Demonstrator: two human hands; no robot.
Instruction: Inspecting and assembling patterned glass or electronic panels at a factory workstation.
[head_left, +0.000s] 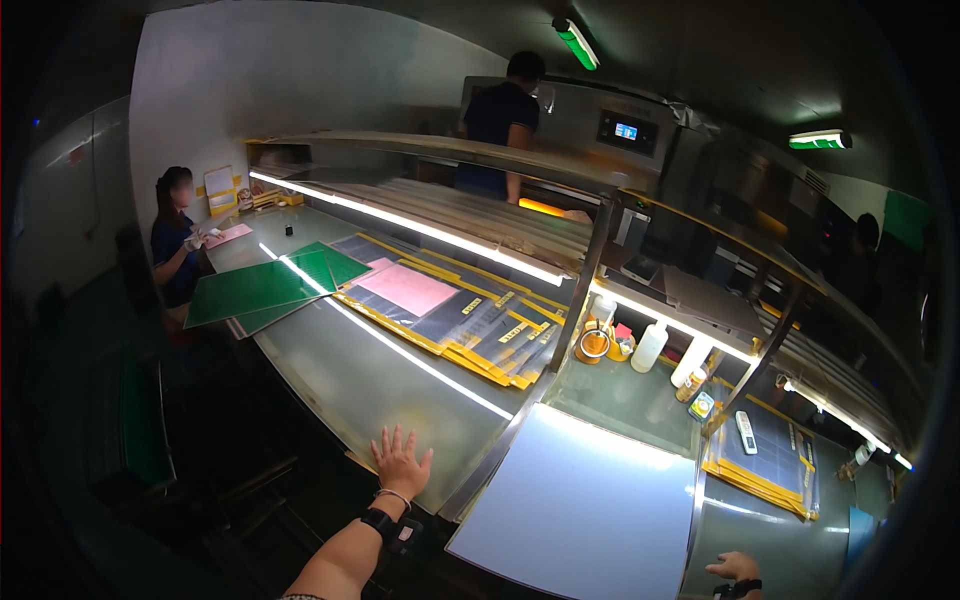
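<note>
White panel [580, 500] is lying at the surface's [640, 395] front edge; left hand [403, 465] is showing spread, empty fingers; right hand [738, 567], bent ones, grip unclear; touching only panel edges would probably prevent smudges.

Industrial workshop. Long worktable [340, 370] lit by a strip lamp [410, 229], yellow-taped sheets [490, 338] stacked on it, white bottle [650, 348] nearby. Behind, a big machine [568, 125] with a lit screen [627, 131]; a co-worker [174, 238] at the worktable's far end.
</note>
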